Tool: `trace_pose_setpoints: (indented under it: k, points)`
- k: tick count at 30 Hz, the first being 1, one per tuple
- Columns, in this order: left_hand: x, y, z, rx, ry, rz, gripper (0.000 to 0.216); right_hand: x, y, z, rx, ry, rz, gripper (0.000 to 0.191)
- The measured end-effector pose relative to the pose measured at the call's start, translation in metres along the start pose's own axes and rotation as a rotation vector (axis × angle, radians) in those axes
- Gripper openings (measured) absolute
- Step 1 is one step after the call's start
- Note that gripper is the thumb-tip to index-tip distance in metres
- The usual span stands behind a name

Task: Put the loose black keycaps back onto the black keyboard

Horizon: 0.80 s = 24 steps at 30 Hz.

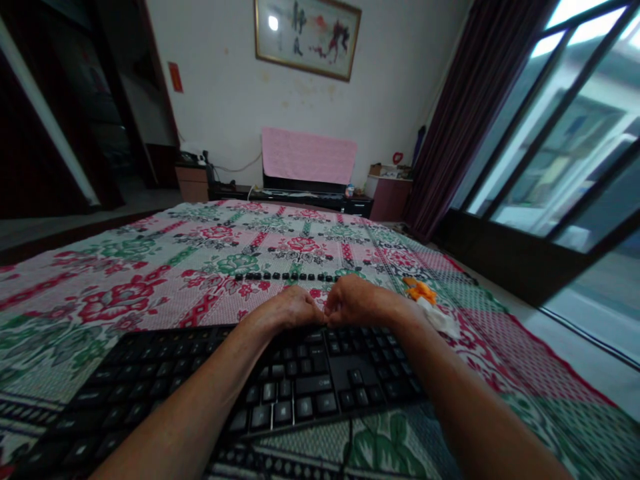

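A black keyboard [313, 385] lies across the patterned cloth, partly covered by my forearms. My left hand [299, 307] and my right hand [351, 300] meet at its far edge, with fingers curled in and fingertips close together. What they pinch, if anything, is hidden by the hands. Just beyond them runs a row of several small black keycaps [285, 276] on the cloth. The right end of that row passes behind my right hand.
To the right of my right forearm lie an orange item [421, 291] and a crumpled white tissue [440, 319]. A floral cloth [200, 233] covers the broad surface. Farther back stand a low black cabinet [305, 198] and a pink-covered panel [309, 155].
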<state>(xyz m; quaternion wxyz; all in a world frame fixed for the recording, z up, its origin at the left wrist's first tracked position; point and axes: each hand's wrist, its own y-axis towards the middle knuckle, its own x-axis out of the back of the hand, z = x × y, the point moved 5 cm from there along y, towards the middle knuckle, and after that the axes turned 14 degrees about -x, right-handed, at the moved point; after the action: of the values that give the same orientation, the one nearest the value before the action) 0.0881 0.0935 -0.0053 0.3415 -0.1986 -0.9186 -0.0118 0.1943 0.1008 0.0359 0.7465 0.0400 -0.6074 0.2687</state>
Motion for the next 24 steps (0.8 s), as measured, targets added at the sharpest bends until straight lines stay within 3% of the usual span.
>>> trace_pose_setpoints:
  k: [8,10,13,15,19,24]
  points:
    - [-0.002,-0.001,-0.001,-0.004,0.007,-0.021,0.017,0.006,0.003,-0.014,0.091,0.145,0.050,0.023]
    - [0.000,-0.001,-0.002,-0.041,-0.043,-0.019,0.017,0.016,0.006,-0.028,0.099,0.220,-0.062,0.028]
    - [0.001,-0.003,-0.003,-0.047,-0.067,-0.027,0.017,0.029,0.014,-0.060,-0.036,0.258,-0.334,0.029]
    - [0.001,-0.002,-0.005,-0.046,-0.037,-0.040,0.016,0.031,0.019,-0.079,-0.135,0.237,-0.430,0.028]
    - [-0.002,0.001,-0.009,-0.063,0.011,-0.041,0.018,0.027,0.031,-0.089,-0.199,0.128,-0.451,0.032]
    - [-0.002,0.003,-0.012,-0.112,0.086,-0.015,0.020,0.018,0.048,-0.077,-0.169,-0.041,-0.405,0.032]
